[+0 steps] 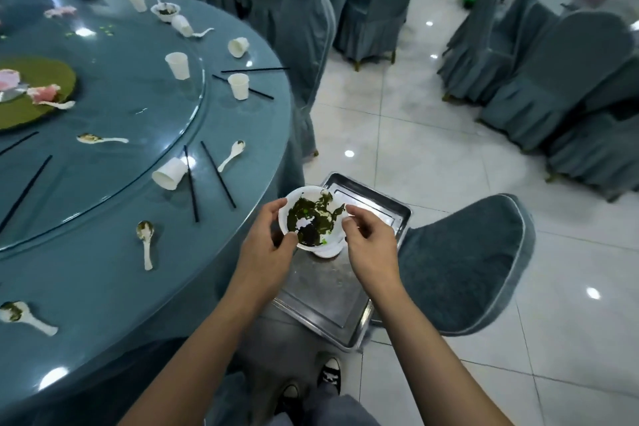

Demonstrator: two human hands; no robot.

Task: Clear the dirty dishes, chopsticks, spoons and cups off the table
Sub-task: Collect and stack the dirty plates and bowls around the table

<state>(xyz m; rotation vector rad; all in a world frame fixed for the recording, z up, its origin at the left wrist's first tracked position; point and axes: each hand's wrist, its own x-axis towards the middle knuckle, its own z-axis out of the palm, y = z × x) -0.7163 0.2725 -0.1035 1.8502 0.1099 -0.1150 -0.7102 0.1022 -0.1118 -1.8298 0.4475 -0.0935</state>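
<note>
Your left hand grips the left rim of the white bowl, which is smeared with dark green residue; your right hand pinches its right rim. The bowl sits above the steel tray, just right of the worktop edge. Open tiled floor lies beyond, to the far right.

Blue-grey covered chair near frame centre-right, second chair further back. Glossy white tile floor reflecting ceiling lights. Green round mat at left, pink flowers on it.
</note>
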